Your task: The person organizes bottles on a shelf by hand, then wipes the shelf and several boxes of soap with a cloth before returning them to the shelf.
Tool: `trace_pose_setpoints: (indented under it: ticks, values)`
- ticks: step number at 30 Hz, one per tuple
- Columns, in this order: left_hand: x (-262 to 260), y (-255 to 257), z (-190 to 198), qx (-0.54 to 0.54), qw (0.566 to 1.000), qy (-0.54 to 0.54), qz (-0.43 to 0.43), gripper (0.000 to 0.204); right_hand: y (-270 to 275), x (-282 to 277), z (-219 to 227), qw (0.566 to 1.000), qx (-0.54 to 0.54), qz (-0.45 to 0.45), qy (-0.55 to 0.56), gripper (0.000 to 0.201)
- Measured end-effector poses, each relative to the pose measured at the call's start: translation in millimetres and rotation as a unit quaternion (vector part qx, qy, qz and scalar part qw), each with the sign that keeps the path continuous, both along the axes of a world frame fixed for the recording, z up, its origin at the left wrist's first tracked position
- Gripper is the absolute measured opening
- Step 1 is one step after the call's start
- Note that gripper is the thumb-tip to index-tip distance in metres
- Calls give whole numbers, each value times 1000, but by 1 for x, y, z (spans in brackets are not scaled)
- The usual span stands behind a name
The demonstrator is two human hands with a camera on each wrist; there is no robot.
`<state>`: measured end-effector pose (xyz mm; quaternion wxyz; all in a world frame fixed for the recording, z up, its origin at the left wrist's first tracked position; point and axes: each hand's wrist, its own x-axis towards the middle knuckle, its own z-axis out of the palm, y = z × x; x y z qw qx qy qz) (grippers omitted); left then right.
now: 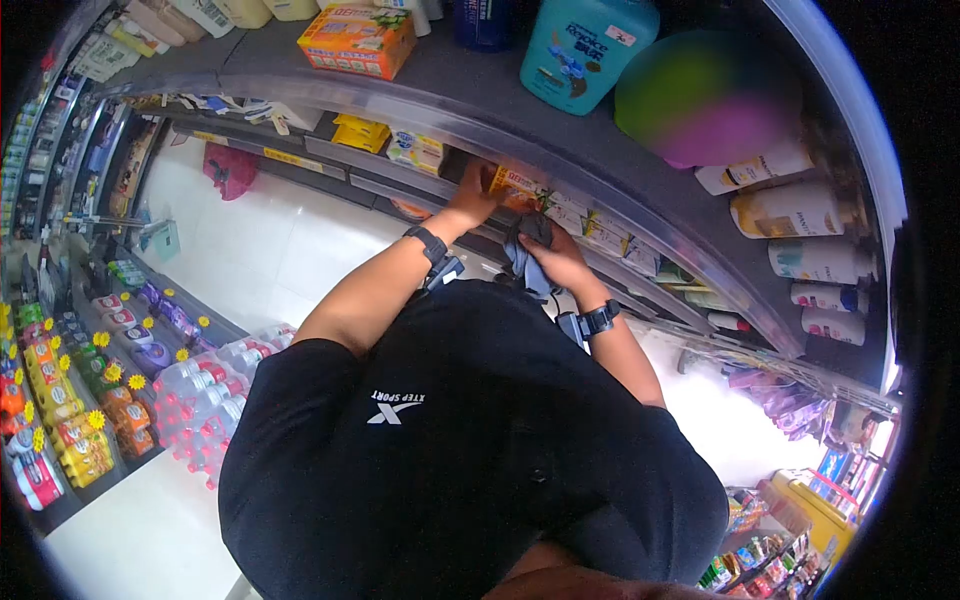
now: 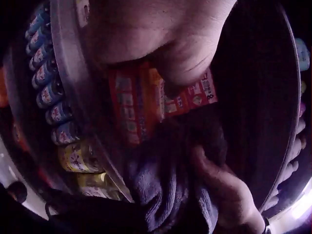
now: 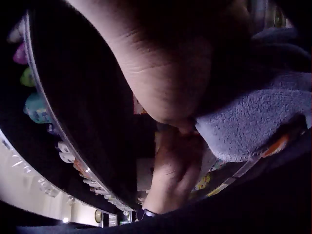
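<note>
My left hand (image 1: 474, 197) grips an orange-and-red box (image 1: 516, 188) at the lower shelf. In the left wrist view, the thumb side of that hand lies over the printed box (image 2: 127, 105), hiding its upper part. A grey-blue cloth (image 1: 522, 258) is bunched in my right hand (image 1: 562, 262), just below and beside the box. From the left wrist, the cloth (image 2: 163, 183) overlaps the box's lower edge. The right wrist view has the cloth (image 3: 253, 117) hanging from the right hand (image 3: 161, 78), with the left hand (image 3: 175, 168) close behind.
Above the hands runs an upper shelf edge (image 1: 420, 115), bearing an orange box (image 1: 357, 40), a teal Rejoice bottle (image 1: 585, 50) and several white bottles. Yellow packs (image 1: 358, 133) and a white-yellow pack (image 1: 416, 150) stand left of my left hand. Wrapped bottles (image 1: 205, 395) stand on the floor behind.
</note>
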<state>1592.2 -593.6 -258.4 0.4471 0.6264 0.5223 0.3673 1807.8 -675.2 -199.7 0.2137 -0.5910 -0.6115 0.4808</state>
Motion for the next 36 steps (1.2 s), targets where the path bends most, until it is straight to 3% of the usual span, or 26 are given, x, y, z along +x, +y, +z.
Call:
trace_pose_setpoints:
  ticks: [2, 5, 6, 8, 9, 10, 11, 12, 14, 15, 20, 21, 22, 23, 24, 26, 28, 30, 31, 32, 34, 36]
  values:
    - [3, 0, 6, 97, 993, -44, 56, 75, -1, 3, -7, 1000, 13, 1, 26, 59]
    - [-7, 0, 45, 140, 990, -2, 4, 76, 1, 1, 17, 997, 33, -48, 54, 62]
    - [-13, -5, 64, 141, 990, -2, 1, 76, 2, -5, 38, 994, 88, -55, 47, 62]
    - [-29, -19, 99, 31, 999, -33, -23, 68, 3, -23, 64, 987, 141, -63, 45, 63]
    - [-36, -26, 105, 30, 999, -29, -25, 68, 3, -34, 72, 971, 221, -83, 47, 61]
    - [-43, -32, 109, 32, 993, -110, -25, 67, 4, -44, 79, 947, 299, -104, 48, 60]
    - [-51, -40, 115, 34, 981, -191, -25, 66, 4, -53, 85, 946, 310, -84, 46, 54]
    - [-57, -51, 129, 34, 982, -186, -28, 66, 7, -61, 94, 945, 310, -88, 49, 54]
    - [-68, -72, 167, 134, 976, -169, -7, 68, 15, -76, 121, 958, 271, 21, -90, 51]
    - [-82, -77, 179, 176, 983, -52, -9, 70, 14, -87, 136, 937, 345, -13, -51, 49]
    - [-94, -114, 213, 217, 974, -44, -37, 60, 38, -108, 86, 936, 333, -50, -100, 44]
    - [-97, -114, 212, 225, 971, -70, -45, 61, 34, -112, 94, 966, 256, -4, 39, 44]
    - [-100, -115, 213, 231, 967, -97, -52, 62, 29, -115, 104, 969, 170, 44, 176, 43]
    - [-103, -115, 216, 227, 964, -137, -26, 58, 22, -124, 117, 955, 156, 72, 242, 36]
    - [-107, -115, 217, 228, 964, -138, -21, 58, 18, -133, 141, 936, 232, 108, 240, 40]
    - [-118, -114, 219, 189, 941, -274, 63, 61, 9, -149, 162, 904, 378, 97, 177, 52]
    - [-119, -110, 225, 234, 922, -296, 89, 55, -4, -164, 204, 877, 442, 152, 115, 69]
    - [-121, -109, 231, 257, 891, -334, 168, 52, -14, -184, 228, 850, 493, 168, 81, 72]
    - [-123, -107, 227, 248, 897, -321, 175, 52, -17, -193, 233, 819, 543, 178, 45, 74]
    - [-126, -110, 224, 252, 895, -321, 179, 52, -12, -201, 232, 817, 545, 183, 47, 74]
    - [-127, -114, 228, 262, 887, -298, 236, 46, 5, -215, 228, 790, 603, 106, 24, 72]
    - [-130, -111, 236, 304, 860, -315, 263, 36, 9, -219, 227, 803, 585, 104, 39, 66]
